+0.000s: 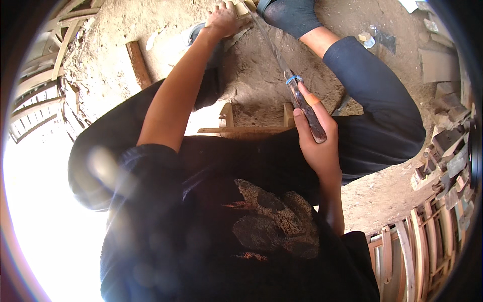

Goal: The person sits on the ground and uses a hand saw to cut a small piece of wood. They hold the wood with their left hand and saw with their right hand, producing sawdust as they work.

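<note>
My left hand (221,21) is at the top of the view, pressed down over a pale piece of wood (242,9), its fingers bent over the far side. Most of that wood is hidden by the hand or cut off by the picture's edge. My right hand (322,136) is wrapped round the dark handle (308,111) of a long, narrow-bladed tool, its index finger stretched along the handle. A blue band circles the handle's front end. The thin blade (271,45) slants away to the wood beside my left hand; whether it is a saw or a knife I cannot tell.
A low wooden stool (241,130) shows between my bent legs. My dark-shod foot (289,17) rests beside the blade. A loose wooden block (138,63) lies on the dirt floor at left. Curved wooden slats (417,246) and scrap wood (448,146) line the right side.
</note>
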Motion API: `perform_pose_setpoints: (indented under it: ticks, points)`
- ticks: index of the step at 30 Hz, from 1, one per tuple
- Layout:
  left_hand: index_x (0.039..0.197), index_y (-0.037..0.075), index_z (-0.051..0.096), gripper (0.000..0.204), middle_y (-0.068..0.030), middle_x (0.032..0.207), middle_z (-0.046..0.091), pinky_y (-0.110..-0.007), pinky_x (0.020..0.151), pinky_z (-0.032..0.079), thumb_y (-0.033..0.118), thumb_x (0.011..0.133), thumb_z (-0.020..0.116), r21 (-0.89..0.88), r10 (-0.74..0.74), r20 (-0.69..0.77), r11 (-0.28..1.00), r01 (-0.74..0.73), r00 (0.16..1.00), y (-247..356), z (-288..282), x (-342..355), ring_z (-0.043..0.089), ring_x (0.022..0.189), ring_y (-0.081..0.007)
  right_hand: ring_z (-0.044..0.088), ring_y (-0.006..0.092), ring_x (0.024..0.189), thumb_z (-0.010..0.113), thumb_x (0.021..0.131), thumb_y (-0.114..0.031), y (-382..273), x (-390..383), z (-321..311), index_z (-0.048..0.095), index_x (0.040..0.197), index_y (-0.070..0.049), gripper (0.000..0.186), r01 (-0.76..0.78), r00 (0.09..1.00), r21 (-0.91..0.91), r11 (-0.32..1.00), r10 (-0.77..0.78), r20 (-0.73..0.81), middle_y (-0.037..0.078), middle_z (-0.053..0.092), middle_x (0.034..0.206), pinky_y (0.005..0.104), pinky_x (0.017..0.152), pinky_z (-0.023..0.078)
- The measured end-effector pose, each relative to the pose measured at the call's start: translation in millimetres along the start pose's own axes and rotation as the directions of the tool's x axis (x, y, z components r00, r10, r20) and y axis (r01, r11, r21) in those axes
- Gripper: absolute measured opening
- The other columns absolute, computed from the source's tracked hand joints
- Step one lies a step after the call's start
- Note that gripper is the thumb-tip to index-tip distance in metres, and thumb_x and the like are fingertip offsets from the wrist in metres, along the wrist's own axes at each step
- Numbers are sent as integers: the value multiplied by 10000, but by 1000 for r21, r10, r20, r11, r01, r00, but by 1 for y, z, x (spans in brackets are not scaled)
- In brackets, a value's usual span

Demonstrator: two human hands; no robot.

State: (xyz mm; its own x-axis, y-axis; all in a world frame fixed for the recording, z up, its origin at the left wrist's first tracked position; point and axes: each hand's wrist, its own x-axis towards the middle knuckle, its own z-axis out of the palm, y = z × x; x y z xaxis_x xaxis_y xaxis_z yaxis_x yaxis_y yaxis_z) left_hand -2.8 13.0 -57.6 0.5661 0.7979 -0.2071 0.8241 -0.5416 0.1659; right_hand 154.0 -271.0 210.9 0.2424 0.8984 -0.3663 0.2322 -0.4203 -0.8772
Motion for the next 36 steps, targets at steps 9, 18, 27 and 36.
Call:
perform_pose_setpoints:
  ticks: [9,18,27,36]
  points:
    - [1284,-102,465,918,-255,1224,535,-517,843,506,709,860,532,158,150,151,972,-174,977,-5,3,6,585,1043,-424,692,234,1074,598,938,-27,-1,-5,-1,562,1371,-40,435,-91,996,-41,995,91,-1,216,682,1181,312,884,511]
    - [1383,-117,381,1045,-309,1312,520,-521,954,469,770,842,500,246,93,-46,966,-79,995,-32,54,4,567,1107,-458,693,238,1077,584,943,-9,-22,-23,-22,559,1373,-35,431,77,997,-78,994,-76,12,213,688,1182,302,873,510]
    - [1343,-86,404,1089,-279,1264,531,-519,958,465,814,756,578,4,-38,59,999,38,998,-14,12,5,556,1145,-428,660,225,1142,593,934,-4,-44,-46,-22,532,1390,-9,460,-28,999,-120,992,31,23,230,680,1189,295,941,483]
    - [1436,-60,331,1128,-266,1408,445,-551,1007,420,830,772,531,65,-46,-13,997,47,999,-30,41,6,511,1208,-421,638,231,1188,594,933,-2,-38,-26,-37,546,1369,11,439,50,995,-163,985,-35,89,214,664,1247,308,979,466]
